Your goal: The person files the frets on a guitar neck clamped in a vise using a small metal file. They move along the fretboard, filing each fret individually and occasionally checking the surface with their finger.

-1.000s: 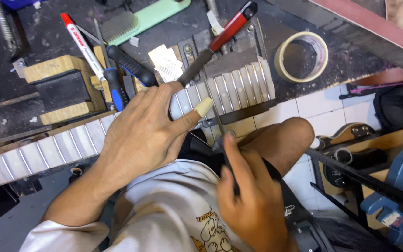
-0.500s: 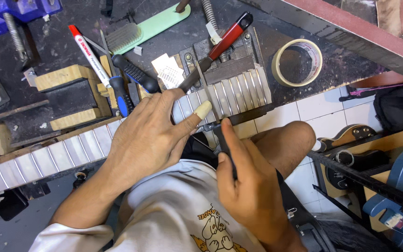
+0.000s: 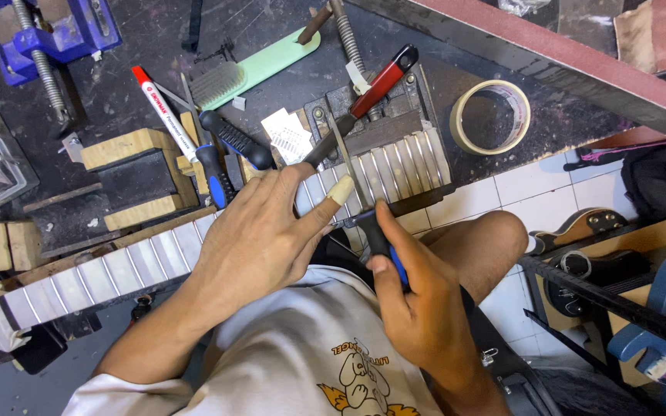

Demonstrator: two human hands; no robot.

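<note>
The right hand [image 3: 418, 308] closes around a blue-handled file [image 3: 356, 192], its blade laid across the guitar neck [image 3: 194, 246] (frets showing). The left hand [image 3: 264, 239] lies flat, fingers spread, apparently steadying the neck on the workbench [image 3: 271, 100].

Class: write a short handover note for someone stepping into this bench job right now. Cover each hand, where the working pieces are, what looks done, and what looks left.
Left hand: flat on the guitar neck, fingers spread, thumb taped.
Right hand: grips a blue-handled file, blade laid across the frets near the neck's right end.
Neck lies diagonally along the bench edge.
Spare tools: two blue-handled tools, red-handled tool, tape roll, marker.
Done: cannot tell which frets are finished.
Left: probably work fret by fret.
</note>
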